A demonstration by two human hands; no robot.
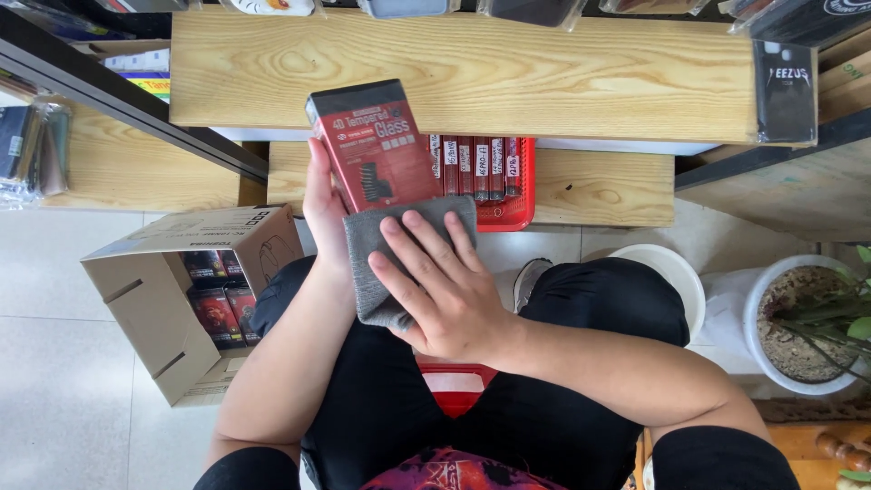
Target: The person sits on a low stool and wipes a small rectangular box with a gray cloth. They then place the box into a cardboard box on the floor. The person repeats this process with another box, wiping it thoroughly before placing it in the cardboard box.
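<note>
1. Red box [374, 145], flat and slim with a black top edge and white print on its face, is what we hold up over our lap; it sits just in front of the wooden shelf [463, 77] and overlaps that shelf's front edge.
2. We see the wooden shelf as the widest thing in view, a pale plank running across the top; everything else we place against it.
3. Below the shelf and to its left, an open cardboard carton [154, 304] stands on the tiled floor, with more red and dark boxes stacked inside.
4. Below the shelf's right end, a white plant pot [771, 299] with soil and green leaves stands on the floor, and a white bucket [676, 272] sits just beside it, partly hidden by our knee.
5. Under the shelf's middle, a red plastic basket [513, 213] rests on a lower plank, holding a row of slim red boxes on edge.
6. Our right hand [445, 290] lies flat on a grey cloth [381, 259], fingers spread and pressing it against the lower part of the red box, not curled shut.
7. Our left hand [322, 204] is clamped on the red box's left side from behind, fingers mostly hidden.
</note>
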